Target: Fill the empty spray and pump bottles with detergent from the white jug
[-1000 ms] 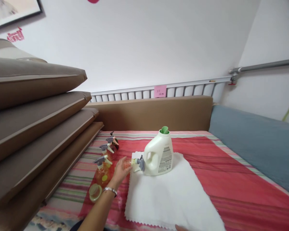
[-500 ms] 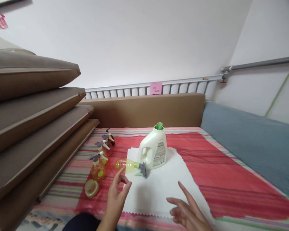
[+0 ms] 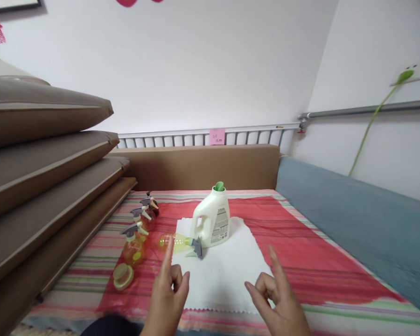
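Note:
My left hand [image 3: 168, 294] is raised near the cloth's left front edge, index finger and thumb stretched out and the other fingers curled. It holds nothing. Mirroring that pose, my right hand [image 3: 283, 298] hovers by the right front edge, also without anything in it. Between and beyond them a white detergent jug [image 3: 219, 224] stands upright on a white scalloped cloth [image 3: 227, 284], with green plastic in its mouth. A yellow spray bottle [image 3: 178, 243] with a grey trigger head lies on its side, its head in front of the jug's handle.
Several upright spray bottles [image 3: 133, 249] form a row at the left. A round yellowish cap [image 3: 122, 276] sits in front of them. Stacked brown cushions [image 3: 49, 182] rise along the left side; a blue padded board [image 3: 353, 210] borders the right, a brown one [image 3: 199, 168] the back.
My right hand has turned upright, its index finger now pointing up. My left index finger has straightened. The view has shifted slightly; the jug and bottles keep their places on the bed.

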### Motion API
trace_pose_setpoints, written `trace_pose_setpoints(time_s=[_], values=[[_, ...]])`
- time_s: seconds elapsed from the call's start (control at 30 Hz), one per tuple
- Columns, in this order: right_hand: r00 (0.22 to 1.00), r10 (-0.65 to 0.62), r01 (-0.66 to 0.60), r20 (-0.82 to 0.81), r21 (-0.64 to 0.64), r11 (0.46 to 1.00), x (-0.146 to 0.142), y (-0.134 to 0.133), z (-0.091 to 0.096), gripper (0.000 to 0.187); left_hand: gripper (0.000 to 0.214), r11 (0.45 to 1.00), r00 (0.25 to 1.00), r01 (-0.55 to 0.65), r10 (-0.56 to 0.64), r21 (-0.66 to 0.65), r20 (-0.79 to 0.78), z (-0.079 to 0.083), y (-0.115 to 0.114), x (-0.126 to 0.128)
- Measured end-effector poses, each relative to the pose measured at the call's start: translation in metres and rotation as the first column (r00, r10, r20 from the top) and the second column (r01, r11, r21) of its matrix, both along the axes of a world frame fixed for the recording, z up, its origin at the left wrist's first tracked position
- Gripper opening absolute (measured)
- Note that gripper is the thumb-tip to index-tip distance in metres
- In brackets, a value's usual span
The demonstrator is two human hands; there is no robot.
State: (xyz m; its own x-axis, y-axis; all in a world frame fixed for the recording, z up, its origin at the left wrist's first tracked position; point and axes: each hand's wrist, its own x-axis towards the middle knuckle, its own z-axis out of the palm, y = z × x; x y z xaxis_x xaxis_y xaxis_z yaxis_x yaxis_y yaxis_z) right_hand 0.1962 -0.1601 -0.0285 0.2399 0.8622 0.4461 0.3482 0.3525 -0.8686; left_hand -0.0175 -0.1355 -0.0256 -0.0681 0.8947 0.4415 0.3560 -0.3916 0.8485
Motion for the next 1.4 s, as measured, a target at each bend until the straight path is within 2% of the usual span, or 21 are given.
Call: trace_pose_setpoints(time_s=[0.13, 0.2, 0.57, 1.0, 1.4], values=[[0.975, -0.010, 0.029, 0.223, -0.086, 0.996, 0.010, 0.016, -0.009, 0.074, 0.076, 0.998, 0.995, 0.003, -0.008, -0.056, -0.095, -0.007, 0.017, -0.006], [0.962, -0.007, 0.047, 0.272, -0.142, 0.989, 0.013, 0.023, -0.013, 0.076, 0.076, 0.997, 0.991, 0.001, -0.011, -0.080, -0.134, -0.008, 0.023, -0.010], [0.969, 0.023, 0.020, 0.245, -0.172, 0.985, 0.014, 0.021, -0.018, 0.078, 0.079, 0.994, 0.981, 0.010, -0.032, -0.111, -0.192, -0.012, 0.017, -0.018], [0.968, 0.045, 0.004, 0.246, -0.195, 0.981, 0.015, 0.029, -0.030, 0.078, 0.084, 0.989, 0.980, -0.002, -0.028, -0.147, -0.198, -0.016, 0.026, -0.020], [0.971, 0.068, -0.021, 0.230, -0.201, 0.979, 0.014, 0.040, -0.032, 0.077, 0.084, 0.988, 0.976, -0.019, -0.015, -0.151, -0.217, -0.020, 0.039, -0.021]])
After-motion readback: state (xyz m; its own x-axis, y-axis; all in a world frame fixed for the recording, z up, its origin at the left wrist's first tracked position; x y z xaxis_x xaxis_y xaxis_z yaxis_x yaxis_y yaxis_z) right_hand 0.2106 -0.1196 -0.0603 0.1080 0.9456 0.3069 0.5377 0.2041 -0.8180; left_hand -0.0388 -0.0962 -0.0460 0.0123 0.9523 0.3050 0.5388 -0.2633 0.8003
